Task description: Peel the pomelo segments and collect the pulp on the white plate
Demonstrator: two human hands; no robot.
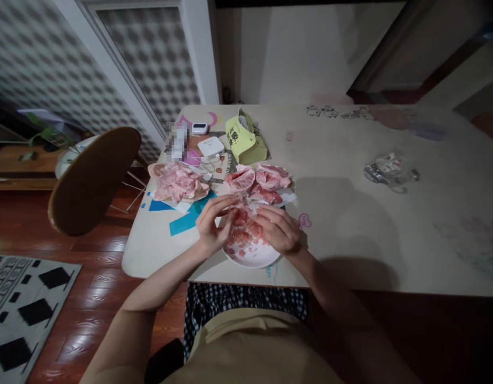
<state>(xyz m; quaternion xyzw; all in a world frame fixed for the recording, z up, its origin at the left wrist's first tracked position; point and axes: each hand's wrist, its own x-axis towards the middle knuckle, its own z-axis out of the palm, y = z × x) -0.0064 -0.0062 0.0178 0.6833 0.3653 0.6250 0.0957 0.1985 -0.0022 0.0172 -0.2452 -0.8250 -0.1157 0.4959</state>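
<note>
While the two hands meet over a white plate (257, 260) at the near edge of the desk (350, 224), they grip a pink pomelo segment (241, 217) between them. The left hand (211, 225) curls its fingers and thumb onto the left side of the segment, and the right hand (280, 230) closes on its right side with the fingers bent down, so both hands are clamped on the same piece of fruit. The segment sits just above the plate, which also carries loose pink pulp. Just beyond the hands, more peeled segments (257, 180) lie touching one another on a scrap of white membrane. To their left a heap of pale pink peel (176, 182) rests near the desk's left edge, partly over blue paper pieces (186, 220). Farther back stand a yellow packet (245, 141) and a small white box (211, 145). Well apart to the right lies a crumpled clear plastic bag (388, 168). A brown chair (92, 178) stands beside the desk's left end, on the wooden floor.
</note>
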